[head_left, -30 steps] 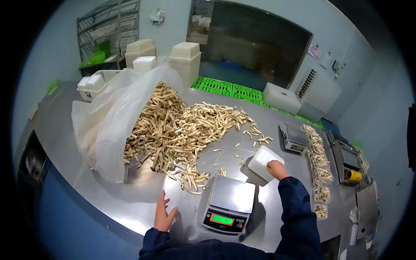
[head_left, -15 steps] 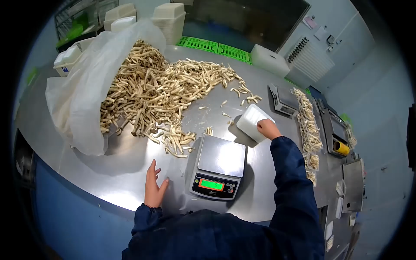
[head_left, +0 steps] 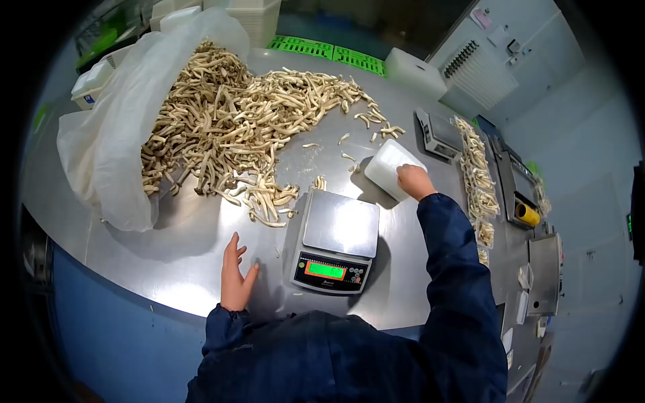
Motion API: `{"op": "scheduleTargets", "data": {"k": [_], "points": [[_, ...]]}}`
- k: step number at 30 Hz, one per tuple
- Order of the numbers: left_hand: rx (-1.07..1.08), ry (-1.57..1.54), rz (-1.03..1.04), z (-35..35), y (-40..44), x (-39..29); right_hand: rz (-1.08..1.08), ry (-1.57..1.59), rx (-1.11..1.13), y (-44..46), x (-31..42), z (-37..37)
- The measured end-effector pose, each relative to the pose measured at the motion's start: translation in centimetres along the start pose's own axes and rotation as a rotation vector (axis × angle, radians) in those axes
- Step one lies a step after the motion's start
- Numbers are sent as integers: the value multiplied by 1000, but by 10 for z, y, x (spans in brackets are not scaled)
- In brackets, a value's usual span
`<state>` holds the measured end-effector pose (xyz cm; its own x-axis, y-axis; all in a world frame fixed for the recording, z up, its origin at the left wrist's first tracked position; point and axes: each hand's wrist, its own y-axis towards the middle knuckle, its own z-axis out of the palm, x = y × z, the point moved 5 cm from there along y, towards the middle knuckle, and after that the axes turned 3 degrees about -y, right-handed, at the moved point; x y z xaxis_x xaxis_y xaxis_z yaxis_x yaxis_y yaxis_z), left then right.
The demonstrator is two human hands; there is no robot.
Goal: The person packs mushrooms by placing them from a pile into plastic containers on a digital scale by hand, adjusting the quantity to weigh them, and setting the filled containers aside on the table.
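My left hand (head_left: 237, 275) is held over the steel table's near edge, fingers apart and nothing in it, left of the digital scale (head_left: 338, 232). The scale has a bare metal plate and a lit green display. My right hand (head_left: 415, 181) is closed at the near right side of a white plastic tray (head_left: 386, 164), beyond and to the right of the scale. A large heap of long pale mushrooms (head_left: 228, 121) spills from a translucent bag (head_left: 121, 148) at the left. A few loose pieces lie between the heap and the tray.
A second scale (head_left: 442, 134) stands farther right, beside a row of filled mushroom trays (head_left: 478, 174). Behind are green crates (head_left: 302, 47), a white box (head_left: 415, 72) and stacked trays (head_left: 259, 20). A yellow roll (head_left: 527, 214) sits in a machine at the right.
The view has tilted down and shifted, so the table's contents appear higher in the frame. My right hand stays closed at the white tray, and my left hand stays open left of the scale.
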<state>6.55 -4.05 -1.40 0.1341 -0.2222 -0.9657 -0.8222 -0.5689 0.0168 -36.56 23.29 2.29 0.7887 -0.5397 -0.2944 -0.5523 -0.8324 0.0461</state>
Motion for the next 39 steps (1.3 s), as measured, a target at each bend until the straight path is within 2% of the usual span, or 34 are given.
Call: {"op": "scheduleTargets", "data": {"k": [8, 11, 14, 17, 19, 21, 23, 24, 27, 28, 32, 35, 36, 37, 38, 39], "points": [[12, 17, 76, 3, 2, 0, 134, -41, -320, -7, 16, -28], [14, 86, 88, -1, 1, -9, 147, -10, -244, -8, 8, -20], [-6, 8, 70, -3, 4, -8, 237, 151, -739, -17, 14, -76], [72, -209, 15, 11, 14, -13, 503, 1386, -553, -24, 44, -103], [212, -418, 33, 35, 25, -33, 527, 1833, -323, -32, 94, -121], [339, -569, 16, 58, 31, -69, 323, 2105, -81, -40, 132, -115], [427, -782, -9, 78, 30, -96, 526, 2189, -79, -46, 169, -120], [466, -893, -72, 85, 29, -100, 560, 2199, -50, -53, 178, -123], [551, -1189, -181, 89, 17, -122, 527, 2272, 38, -68, 195, -104], [554, -1169, -180, 89, 15, -118, 665, 2307, 22, -72, 204, -101], [547, -1022, -230, 90, 4, -121, 703, 2267, 115, -87, 223, -75], [577, -918, -168, 88, 2, -120, 828, 2268, -42, -97, 201, -52], [572, -866, -159, 85, 1, -118, 801, 2345, -109, -95, 190, -84], [576, -851, -176, 83, 0, -113, 747, 2247, -283, -96, 169, -102], [579, -835, -191, 80, -2, -105, 874, 2132, -586, -96, 155, -116], [585, -819, -206, 78, -4, -96, 611, 1844, -755, -110, 134, -121]]}}
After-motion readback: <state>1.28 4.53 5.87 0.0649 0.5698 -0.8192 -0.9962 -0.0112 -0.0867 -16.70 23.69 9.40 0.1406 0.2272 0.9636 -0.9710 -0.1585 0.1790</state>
